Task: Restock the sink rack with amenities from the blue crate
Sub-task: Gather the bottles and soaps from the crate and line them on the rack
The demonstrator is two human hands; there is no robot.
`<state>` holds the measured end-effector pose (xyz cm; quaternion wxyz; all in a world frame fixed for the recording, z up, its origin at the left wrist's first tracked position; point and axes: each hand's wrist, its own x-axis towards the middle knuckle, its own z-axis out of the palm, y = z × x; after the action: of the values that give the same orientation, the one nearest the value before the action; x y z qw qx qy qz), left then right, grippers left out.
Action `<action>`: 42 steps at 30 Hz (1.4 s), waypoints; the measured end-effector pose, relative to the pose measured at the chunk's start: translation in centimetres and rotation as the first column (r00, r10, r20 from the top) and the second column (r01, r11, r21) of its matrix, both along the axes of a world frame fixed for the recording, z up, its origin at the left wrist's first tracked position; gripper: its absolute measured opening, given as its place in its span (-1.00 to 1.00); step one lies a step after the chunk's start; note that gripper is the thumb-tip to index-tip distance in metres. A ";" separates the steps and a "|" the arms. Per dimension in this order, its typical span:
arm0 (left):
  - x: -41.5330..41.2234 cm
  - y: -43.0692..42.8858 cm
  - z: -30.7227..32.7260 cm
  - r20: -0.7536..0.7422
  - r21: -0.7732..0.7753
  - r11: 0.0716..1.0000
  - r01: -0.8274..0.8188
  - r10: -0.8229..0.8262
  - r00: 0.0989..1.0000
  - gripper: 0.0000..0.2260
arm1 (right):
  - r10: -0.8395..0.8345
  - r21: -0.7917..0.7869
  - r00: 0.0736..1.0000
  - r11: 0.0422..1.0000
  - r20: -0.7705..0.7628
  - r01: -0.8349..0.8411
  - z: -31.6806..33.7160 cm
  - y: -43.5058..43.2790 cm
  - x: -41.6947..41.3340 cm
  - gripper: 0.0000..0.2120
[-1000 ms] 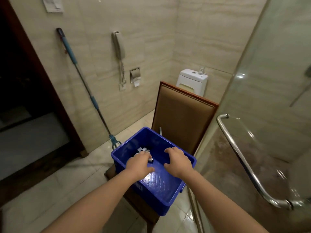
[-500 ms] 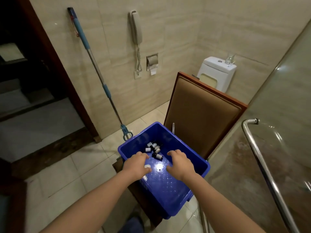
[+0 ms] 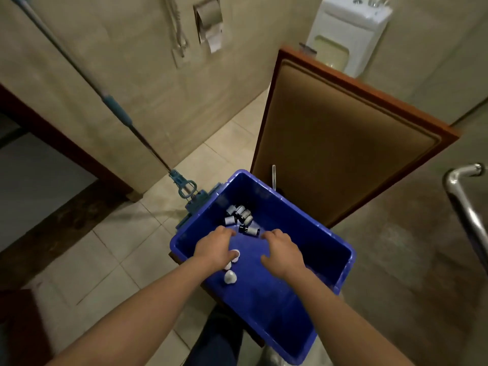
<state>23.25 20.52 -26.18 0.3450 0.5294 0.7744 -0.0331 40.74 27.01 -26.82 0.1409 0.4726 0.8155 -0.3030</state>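
The blue crate (image 3: 318,226) sits on a chair seat in front of me. Several small dark bottles with pale caps (image 3: 239,217) lie in its far left corner, and one more bottle (image 3: 249,230) lies just beyond my fingertips. Up to three small white pieces (image 3: 230,276) lie on the crate floor by my left wrist. My left hand (image 3: 214,250) is palm down inside the crate, its fingers loosely bent over the white pieces. My right hand (image 3: 284,254) hovers beside it, fingers bent, holding nothing that I can see. No sink rack is in view.
The chair's brown padded back (image 3: 343,143) rises behind the crate. A blue mop (image 3: 116,112) leans on the tiled wall at left, its head by the crate. A toilet (image 3: 346,30) stands behind. A chrome handle (image 3: 464,204) on glass is at right.
The view has tilted down and come closer to the crate, so the bottles and white pieces show. Both hands have stayed inside the crate and edged a little toward the bottles.
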 end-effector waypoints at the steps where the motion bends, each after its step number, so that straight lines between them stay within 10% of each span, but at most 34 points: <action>1: -0.7 1.0 -0.8 0.007 -0.008 1.000 0.010 -0.010 1.000 -0.49 | -0.010 -0.013 1.000 1.000 0.004 0.010 -0.9 0.6 -0.7 -0.52; 28: -5.9 13.9 -22.1 0.130 0.076 0.992 0.102 -0.111 0.985 -0.50 | -0.151 -0.114 0.986 0.981 0.066 0.158 -22.9 7.3 -8.1 -0.58; 42: -2.6 15.9 -24.4 -0.160 0.036 0.970 0.240 -0.231 0.960 -0.73 | -0.303 -0.144 0.949 0.939 0.088 0.313 -23.9 5.5 -4.6 -0.73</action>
<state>20.69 36.39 -50.54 0.2629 0.6228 0.7309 -0.0933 36.17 32.53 -50.76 0.1545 0.5914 0.7004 -0.3686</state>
